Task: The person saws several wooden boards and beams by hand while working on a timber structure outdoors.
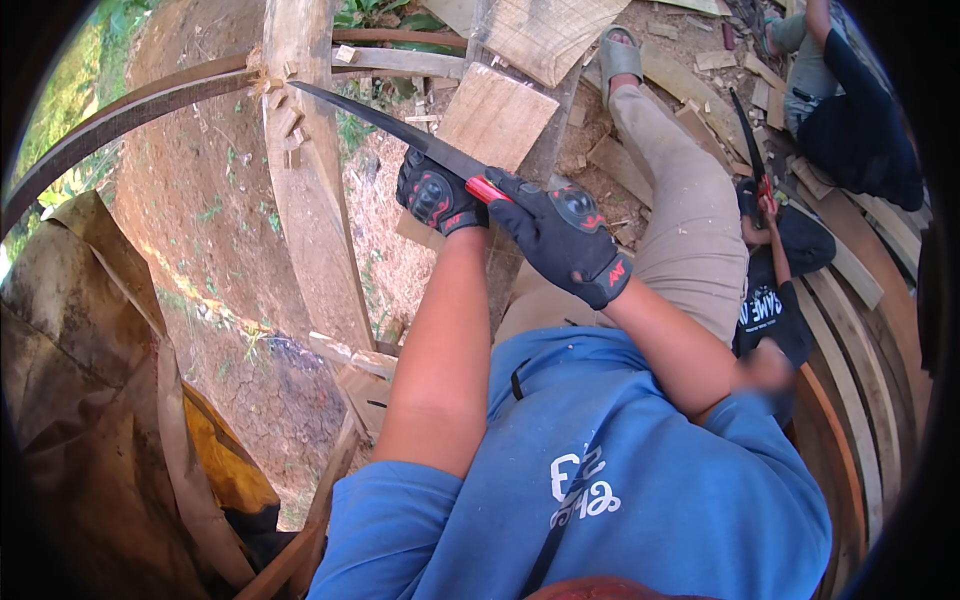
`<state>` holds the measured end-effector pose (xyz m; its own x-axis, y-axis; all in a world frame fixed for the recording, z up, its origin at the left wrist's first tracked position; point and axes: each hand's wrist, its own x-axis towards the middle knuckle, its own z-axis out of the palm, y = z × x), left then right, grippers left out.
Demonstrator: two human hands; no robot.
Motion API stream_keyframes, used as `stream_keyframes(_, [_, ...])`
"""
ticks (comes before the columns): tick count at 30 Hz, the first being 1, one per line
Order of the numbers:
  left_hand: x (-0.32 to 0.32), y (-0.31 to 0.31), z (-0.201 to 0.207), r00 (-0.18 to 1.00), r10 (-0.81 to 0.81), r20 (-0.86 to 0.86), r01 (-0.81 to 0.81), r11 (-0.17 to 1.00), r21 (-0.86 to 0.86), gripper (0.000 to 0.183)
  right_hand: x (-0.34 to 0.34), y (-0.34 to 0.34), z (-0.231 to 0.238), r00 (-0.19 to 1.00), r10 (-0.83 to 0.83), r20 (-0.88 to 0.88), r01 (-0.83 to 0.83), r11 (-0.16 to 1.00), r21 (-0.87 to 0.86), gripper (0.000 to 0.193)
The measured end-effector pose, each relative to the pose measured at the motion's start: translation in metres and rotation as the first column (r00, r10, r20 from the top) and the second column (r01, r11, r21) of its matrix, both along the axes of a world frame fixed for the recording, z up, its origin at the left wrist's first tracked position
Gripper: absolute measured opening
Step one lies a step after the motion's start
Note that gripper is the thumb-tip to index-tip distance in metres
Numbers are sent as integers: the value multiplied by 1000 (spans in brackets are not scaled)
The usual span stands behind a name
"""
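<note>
My right hand (pixel 560 230), in a black glove with red trim, is wrapped round the red handle of a machete (pixel 400 132). The long dark blade points to the upper left, its tip over an upright plank (pixel 300 190). My left hand (pixel 437 195), in a matching glove, is curled close beside the blade near the handle. Its fingertips are hidden, so what it grips does not show. Small chopped wood chips (pixel 286 122) lie on the plank near the blade tip. A square wooden board (pixel 495 115) lies just beyond my hands.
A long curved beam (pixel 130 110) passes behind the plank. Brown sheeting (pixel 80 400) hangs at the left over an earth slope. Scrap wood covers the ground at upper right. Another person (pixel 775 250) at the right holds a red-handled blade (pixel 745 130); someone else (pixel 860 120) sits beyond.
</note>
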<state>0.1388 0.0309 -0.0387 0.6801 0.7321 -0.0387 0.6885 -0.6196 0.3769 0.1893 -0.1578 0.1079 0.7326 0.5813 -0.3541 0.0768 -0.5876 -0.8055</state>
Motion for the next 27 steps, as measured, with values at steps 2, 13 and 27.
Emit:
stream_keyframes(2, [4,-5,13,998,-39,51,37,998,48,30,-4,-2,-3,993,-43,113,39,998,41,41])
stream_keyframes(13, [20,-10,48,968,-163,-193,181,980,78,36,-34,-55,-15,992,-24,127,25,1000,-6,41])
stream_keyframes(27, [24,-10,44,960,-100,-260,121,990,68,30,-64,-125,14,999,36,5,-35,979,-201,45])
